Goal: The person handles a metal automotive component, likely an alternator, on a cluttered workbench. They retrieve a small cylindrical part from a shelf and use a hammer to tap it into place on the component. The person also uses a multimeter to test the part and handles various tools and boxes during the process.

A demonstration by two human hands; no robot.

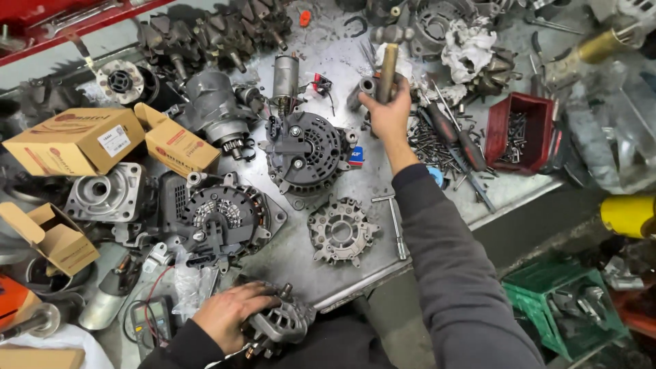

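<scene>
Here, a grey cast-metal alternator housing is pressed down at the near edge of the metal worktop by the left hand. Its fingers are spread and curled over the top of the part, so that it is gripped from above. The housing is seen as a rounded, ribbed shell with open slots around its rim, a short stud standing up near the top and copper windings just showing at its lower edge.

Farther back on the worktop, a hammer is held upright by the right hand. Its handle is pale wood or brass-coloured, and its dark metal head is at the top; the fingers are closed fully around the lower handle.

Between the two hands, a round grey end plate with a toothed outline is laid flat, and a steel T-handled wrench is set just beside it. A complete black alternator is placed behind these, and a second, opened one is to its left. Screwdrivers and loose screws are scattered near a red bin on the right.
</scene>
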